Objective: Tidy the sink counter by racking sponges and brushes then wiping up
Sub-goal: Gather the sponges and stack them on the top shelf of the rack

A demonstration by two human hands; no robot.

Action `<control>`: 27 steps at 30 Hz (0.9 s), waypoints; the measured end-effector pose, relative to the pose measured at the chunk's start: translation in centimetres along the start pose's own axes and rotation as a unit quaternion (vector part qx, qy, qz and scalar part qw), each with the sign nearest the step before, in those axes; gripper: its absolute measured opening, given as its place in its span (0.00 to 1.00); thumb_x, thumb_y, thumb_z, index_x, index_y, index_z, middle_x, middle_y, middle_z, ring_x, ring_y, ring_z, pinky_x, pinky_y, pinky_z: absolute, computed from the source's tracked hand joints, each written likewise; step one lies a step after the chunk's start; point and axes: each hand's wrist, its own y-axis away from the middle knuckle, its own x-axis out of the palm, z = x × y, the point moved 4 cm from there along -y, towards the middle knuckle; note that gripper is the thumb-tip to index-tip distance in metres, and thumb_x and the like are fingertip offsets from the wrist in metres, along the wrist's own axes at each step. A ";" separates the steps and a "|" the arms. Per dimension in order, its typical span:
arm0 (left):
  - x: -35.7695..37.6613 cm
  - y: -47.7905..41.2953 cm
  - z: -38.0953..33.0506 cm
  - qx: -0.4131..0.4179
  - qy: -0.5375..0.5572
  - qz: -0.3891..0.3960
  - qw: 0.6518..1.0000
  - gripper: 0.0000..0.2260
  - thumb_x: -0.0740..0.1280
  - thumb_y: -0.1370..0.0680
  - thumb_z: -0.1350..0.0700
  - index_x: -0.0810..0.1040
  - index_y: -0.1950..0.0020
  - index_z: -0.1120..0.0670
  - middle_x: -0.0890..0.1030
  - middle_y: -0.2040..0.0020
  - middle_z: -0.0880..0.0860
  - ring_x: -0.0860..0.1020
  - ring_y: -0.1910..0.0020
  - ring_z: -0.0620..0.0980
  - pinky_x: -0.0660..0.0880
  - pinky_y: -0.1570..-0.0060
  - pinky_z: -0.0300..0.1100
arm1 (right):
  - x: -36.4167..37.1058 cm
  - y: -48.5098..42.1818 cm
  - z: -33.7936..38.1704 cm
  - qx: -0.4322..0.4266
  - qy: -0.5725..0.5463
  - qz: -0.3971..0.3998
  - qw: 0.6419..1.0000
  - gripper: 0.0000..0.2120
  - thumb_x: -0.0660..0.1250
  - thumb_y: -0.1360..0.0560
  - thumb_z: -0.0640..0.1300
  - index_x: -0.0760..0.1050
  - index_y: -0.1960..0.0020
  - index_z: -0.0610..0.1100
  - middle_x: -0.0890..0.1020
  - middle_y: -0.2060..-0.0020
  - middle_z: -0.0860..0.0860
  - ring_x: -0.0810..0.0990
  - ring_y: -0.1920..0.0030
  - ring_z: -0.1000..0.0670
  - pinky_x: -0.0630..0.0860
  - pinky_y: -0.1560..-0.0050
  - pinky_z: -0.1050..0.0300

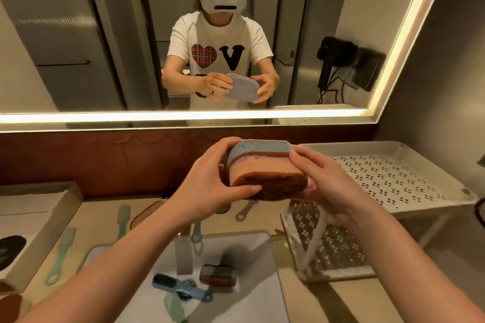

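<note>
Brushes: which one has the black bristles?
The blue plastic brush lying in the white sink; the pale green brushes show no black bristles.

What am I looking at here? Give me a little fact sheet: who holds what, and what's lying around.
Held: sponge, blue, pink and brown layers, raised above the counter
Left hand: grips its left end
Right hand: grips its right end
Rack: white, perforated, two tiers, at right
Sink: holds a blue brush and a small sponge
Counter: green brushes left of the sink
</note>
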 end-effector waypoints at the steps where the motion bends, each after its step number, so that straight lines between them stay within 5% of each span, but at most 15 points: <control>1: 0.6 -0.9 -0.4 0.005 -0.030 -0.005 1.000 0.32 0.70 0.38 0.38 0.65 0.37 0.42 0.72 0.40 0.42 0.70 0.41 0.37 0.70 0.44 0.31 | -1.1 -0.4 0.4 -0.007 0.007 -0.010 1.000 0.17 0.67 0.29 0.50 0.75 0.41 0.53 0.76 0.44 0.47 0.80 0.47 0.47 0.81 0.57 0.54; 10: 7.4 -10.5 -2.6 0.019 -0.122 0.000 0.992 0.33 0.76 0.34 0.48 0.66 0.33 0.52 0.74 0.40 0.50 0.72 0.42 0.47 0.70 0.42 0.43 | -10.6 -5.5 2.5 -0.050 0.043 -0.116 0.991 0.17 0.65 0.25 0.49 0.71 0.37 0.48 0.76 0.42 0.45 0.79 0.45 0.46 0.81 0.57 0.55; 23: 15.8 -15.1 1.5 -0.049 -0.163 0.064 0.983 0.33 0.74 0.34 0.45 0.66 0.33 0.51 0.76 0.39 0.51 0.73 0.40 0.51 0.71 0.40 0.52 | -17.2 -8.6 -1.6 0.011 0.102 -0.180 0.978 0.14 0.60 0.22 0.52 0.69 0.39 0.47 0.76 0.47 0.44 0.78 0.50 0.47 0.79 0.58 0.57; 27: 16.2 -15.5 2.4 -0.057 -0.215 0.065 0.973 0.34 0.73 0.33 0.44 0.64 0.31 0.52 0.76 0.38 0.51 0.73 0.39 0.51 0.69 0.38 0.52 | -17.3 -9.5 -2.9 0.020 0.103 -0.176 0.979 0.20 0.57 0.22 0.54 0.68 0.34 0.47 0.76 0.42 0.43 0.76 0.44 0.45 0.75 0.40 0.47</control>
